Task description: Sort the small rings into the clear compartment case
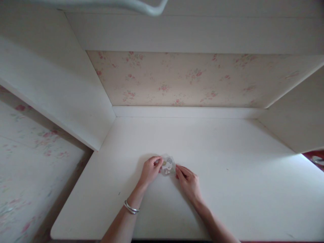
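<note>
Packet (168, 166), small and clear, with some little pale bits showing through it, lies on the white desk (227, 175) right between my two hands, near the middle of the surface and closer to the front edge than to the back. My left hand (150, 169) comes in from the lower left with its fingers curled over the packet's left edge; the fingertips look pinched on it, though I cannot tell how firmly they grip. My right hand (188, 182) comes in from the lower right, fingers stretched out fairly flat and nearly together, their tips touching the packet's right edge; I cannot tell whether they clasp it or only press against it. What is inside the packet is too small for me to make out. A silver bracelet (131, 207) sits on my left wrist. Behind the hands the desk runs back to a low white ledge, and above that a panel of floral wallpaper (182, 79). White side panels close the alcove in on both sides, the left one (58, 87) well apart from the hands. A pale curved bar (141, 6) crosses the top of the view.
</note>
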`<state>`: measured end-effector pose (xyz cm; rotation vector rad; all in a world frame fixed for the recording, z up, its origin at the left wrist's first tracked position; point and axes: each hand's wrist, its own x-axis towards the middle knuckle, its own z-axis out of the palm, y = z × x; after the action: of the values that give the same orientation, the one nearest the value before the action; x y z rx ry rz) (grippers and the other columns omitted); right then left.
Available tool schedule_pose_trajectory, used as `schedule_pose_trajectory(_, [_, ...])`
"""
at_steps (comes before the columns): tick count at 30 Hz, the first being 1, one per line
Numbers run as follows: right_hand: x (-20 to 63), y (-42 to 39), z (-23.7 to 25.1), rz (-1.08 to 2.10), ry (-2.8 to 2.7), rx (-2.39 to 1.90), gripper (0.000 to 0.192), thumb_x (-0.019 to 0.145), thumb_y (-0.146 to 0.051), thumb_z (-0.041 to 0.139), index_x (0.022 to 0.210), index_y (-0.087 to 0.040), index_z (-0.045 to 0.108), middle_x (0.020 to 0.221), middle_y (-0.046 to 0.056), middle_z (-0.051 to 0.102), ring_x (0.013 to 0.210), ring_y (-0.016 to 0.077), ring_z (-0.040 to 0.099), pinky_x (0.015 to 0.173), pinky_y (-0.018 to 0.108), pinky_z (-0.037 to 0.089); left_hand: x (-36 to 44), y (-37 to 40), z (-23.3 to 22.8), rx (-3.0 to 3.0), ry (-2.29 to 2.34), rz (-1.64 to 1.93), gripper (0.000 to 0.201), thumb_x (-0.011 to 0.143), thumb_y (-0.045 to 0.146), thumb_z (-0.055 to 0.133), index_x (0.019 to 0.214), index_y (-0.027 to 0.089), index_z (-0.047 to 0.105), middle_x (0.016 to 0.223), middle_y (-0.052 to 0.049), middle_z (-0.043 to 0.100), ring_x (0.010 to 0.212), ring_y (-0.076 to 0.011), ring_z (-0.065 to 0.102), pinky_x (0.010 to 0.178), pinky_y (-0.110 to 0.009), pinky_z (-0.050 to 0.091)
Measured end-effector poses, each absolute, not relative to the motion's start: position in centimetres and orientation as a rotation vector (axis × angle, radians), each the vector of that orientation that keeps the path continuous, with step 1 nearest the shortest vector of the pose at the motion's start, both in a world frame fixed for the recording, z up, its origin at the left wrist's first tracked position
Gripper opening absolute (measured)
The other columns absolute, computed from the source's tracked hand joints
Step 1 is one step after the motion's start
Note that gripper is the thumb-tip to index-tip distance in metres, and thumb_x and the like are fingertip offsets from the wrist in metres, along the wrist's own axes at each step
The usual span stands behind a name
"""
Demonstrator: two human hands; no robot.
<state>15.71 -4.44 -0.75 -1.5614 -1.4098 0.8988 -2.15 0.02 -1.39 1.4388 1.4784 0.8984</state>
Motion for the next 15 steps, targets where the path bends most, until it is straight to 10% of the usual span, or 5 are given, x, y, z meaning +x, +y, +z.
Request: schedule_pose_trajectory(15, [15.95,-4.63,-1.01,0.877,-1.439,-1.606,0.033,0.086,-0.044,0.051,0.096,-0.02,0.071,0.085,0.005,0.072,0.07,0.018,0.065,0.068,0.027,0.051,-2.26,-0.03,-1.97,1.421,1.536,0.908,0.037,0.083,0.05,0.052,0.088,0.016,0.064,0.076,-0.005,0.069,0.064,-0.015,0.064,0.059,-0.024,0.05])
